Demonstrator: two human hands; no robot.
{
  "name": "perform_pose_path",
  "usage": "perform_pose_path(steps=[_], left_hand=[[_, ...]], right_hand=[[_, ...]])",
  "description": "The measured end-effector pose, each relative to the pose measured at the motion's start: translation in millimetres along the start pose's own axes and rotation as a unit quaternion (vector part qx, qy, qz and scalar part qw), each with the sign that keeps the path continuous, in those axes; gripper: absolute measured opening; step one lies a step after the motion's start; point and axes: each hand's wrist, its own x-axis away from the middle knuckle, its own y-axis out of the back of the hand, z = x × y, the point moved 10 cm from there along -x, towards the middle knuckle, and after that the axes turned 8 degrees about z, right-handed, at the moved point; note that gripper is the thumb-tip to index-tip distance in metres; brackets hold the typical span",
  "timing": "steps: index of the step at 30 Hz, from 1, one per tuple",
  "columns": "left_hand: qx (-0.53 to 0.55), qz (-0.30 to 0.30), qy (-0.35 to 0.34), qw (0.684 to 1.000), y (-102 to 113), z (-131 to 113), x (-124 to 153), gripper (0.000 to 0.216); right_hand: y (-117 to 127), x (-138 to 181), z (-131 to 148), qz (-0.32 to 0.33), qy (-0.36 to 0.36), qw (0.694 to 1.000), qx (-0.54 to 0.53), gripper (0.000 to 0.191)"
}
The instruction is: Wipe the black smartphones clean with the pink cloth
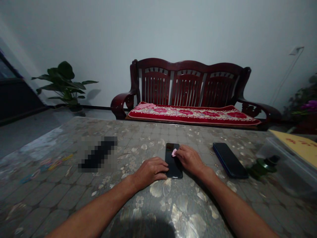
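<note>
A black phone (172, 158) lies flat in the middle of the patterned table (153, 211). My left hand (150, 172) rests on the table with fingers curled against the phone's lower left edge, steadying it. My right hand (189, 159) is closed in a pinch on a small pink cloth (174, 152) pressed onto the phone's screen. A second dark phone (230, 160) lies to the right, untouched.
A blurred-out dark object (99, 155) and coloured rubber bands (53, 163) lie at the left. A green bottle (262, 165), a clear plastic box (287, 165) and a yellow card (297, 143) sit at the right. A red wooden bench (190, 96) and potted plant (64, 82) stand behind.
</note>
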Motion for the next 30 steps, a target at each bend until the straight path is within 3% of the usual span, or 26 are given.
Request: perform_pose_path(steps=[6,13,22,25,28,30], left_hand=[[-0.003,0.010,0.016,1.000,-3,5,1,0.027],[0.001,0.007,0.013,1.000,-2,4,1,0.027],[0.007,0.006,0.026,1.000,0,4,-3,0.030],[0.006,-0.009,0.067,0.998,6,8,-5,0.027],[-0.023,-0.053,0.116,0.992,15,17,-3,0.024],[-0.061,-0.048,0.119,0.990,15,19,-6,0.030]], right_hand=[[-6,6,21,0.028,0.062,0.997,-0.039,0.020],[-4,-1,-5,-0.025,-0.033,0.999,-0.008,0.023],[-3,12,36,0.017,0.127,0.990,-0.059,0.023],[4,13,25,-0.035,0.117,0.986,-0.116,0.023],[14,15,-2,-0.119,0.061,0.979,-0.151,0.022],[20,18,-19,-0.169,0.024,0.974,-0.149,0.022]])
